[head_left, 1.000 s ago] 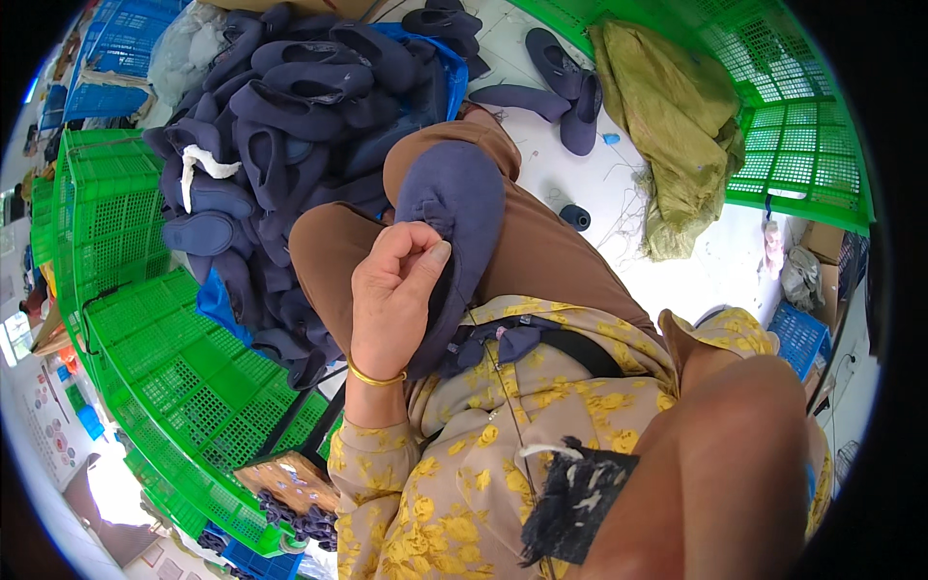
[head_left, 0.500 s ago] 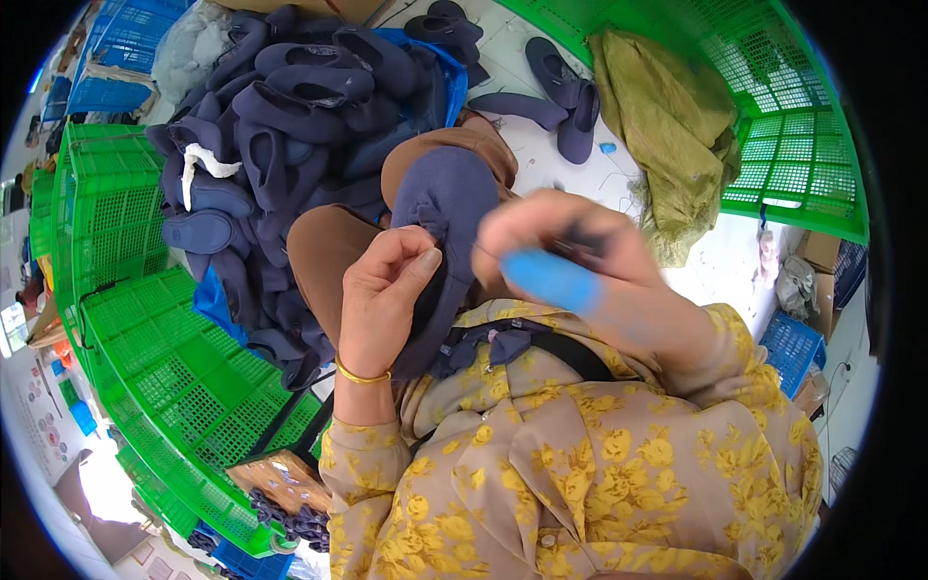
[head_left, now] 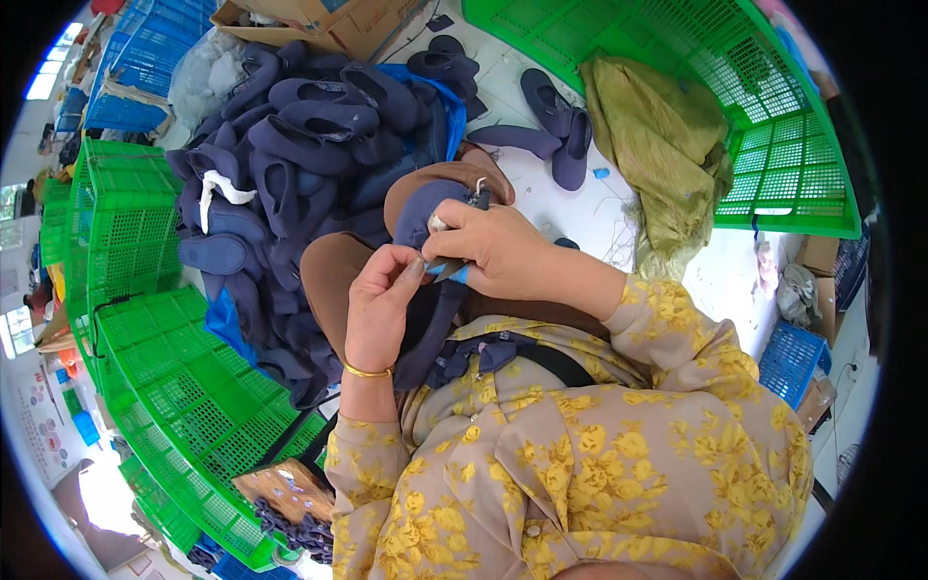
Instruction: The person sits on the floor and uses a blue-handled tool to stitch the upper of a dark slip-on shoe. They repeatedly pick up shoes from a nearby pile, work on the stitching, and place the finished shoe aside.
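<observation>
A dark navy cloth shoe (head_left: 422, 205) rests on my lap, partly covered by my hands. My left hand (head_left: 377, 307) is closed in a pinch at the shoe's opening; whatever is between thumb and finger is too small to make out. Wrapped around a pair of thread snips (head_left: 447, 268), my right hand (head_left: 512, 253) brings their dark blades right up to the left fingertips. The end of the snips sticks out above the right fist, with a pale bit of wrapping. Blue tape shows by the right fingers.
A heap of navy shoes (head_left: 290, 145) lies at the left on blue sheeting. Green plastic crates (head_left: 184, 387) curve around the left side, another green crate (head_left: 773, 126) stands at upper right. An olive sack (head_left: 657, 145) and several loose shoes (head_left: 570, 145) lie on the white floor.
My right hand has come in from the right to meet my left hand at the shoe, bringing the snips' blades to the pinched fingers. The left hand keeps its pinch.
</observation>
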Demonstrator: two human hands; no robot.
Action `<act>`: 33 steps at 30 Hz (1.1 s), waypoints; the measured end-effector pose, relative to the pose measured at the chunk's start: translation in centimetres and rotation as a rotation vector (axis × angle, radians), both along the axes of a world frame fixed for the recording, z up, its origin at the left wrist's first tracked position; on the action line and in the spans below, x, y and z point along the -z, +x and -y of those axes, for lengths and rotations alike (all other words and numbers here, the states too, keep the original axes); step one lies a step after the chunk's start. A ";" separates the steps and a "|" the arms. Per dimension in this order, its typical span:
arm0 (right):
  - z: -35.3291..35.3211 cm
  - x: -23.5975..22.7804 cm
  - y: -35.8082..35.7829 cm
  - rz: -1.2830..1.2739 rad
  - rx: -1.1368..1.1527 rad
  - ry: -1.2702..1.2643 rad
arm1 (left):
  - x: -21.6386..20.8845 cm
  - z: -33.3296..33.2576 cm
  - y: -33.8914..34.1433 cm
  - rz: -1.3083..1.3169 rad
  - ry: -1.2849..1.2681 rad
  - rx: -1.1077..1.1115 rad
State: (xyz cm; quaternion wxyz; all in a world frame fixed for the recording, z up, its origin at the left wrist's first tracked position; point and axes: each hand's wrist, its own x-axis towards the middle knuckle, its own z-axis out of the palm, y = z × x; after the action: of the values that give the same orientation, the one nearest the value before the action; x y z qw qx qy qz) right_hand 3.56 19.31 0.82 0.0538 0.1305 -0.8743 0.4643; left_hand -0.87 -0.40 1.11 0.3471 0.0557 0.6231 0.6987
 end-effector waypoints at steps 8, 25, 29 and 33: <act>-4.1 2.4 -0.1 0.500 0.463 -1.568 | 0.6 1.4 -1.2 0.336 0.237 -0.065; -11.8 4.5 6.5 0.378 0.627 -1.707 | 0.7 -2.4 -0.7 0.020 -0.167 -0.274; -13.4 2.7 6.7 0.233 0.509 -1.707 | 0.9 -3.3 -0.9 -0.100 -0.292 -0.225; -15.9 -2.7 7.4 -0.005 0.476 -1.702 | 0.7 -3.8 -1.0 -0.144 -0.444 -0.234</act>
State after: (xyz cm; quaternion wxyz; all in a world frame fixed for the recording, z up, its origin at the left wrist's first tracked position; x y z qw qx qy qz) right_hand 10.98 35.22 3.52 0.2299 -0.1384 -0.2359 0.9340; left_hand -1.83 3.43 0.40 0.2223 -0.0447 0.7865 0.5745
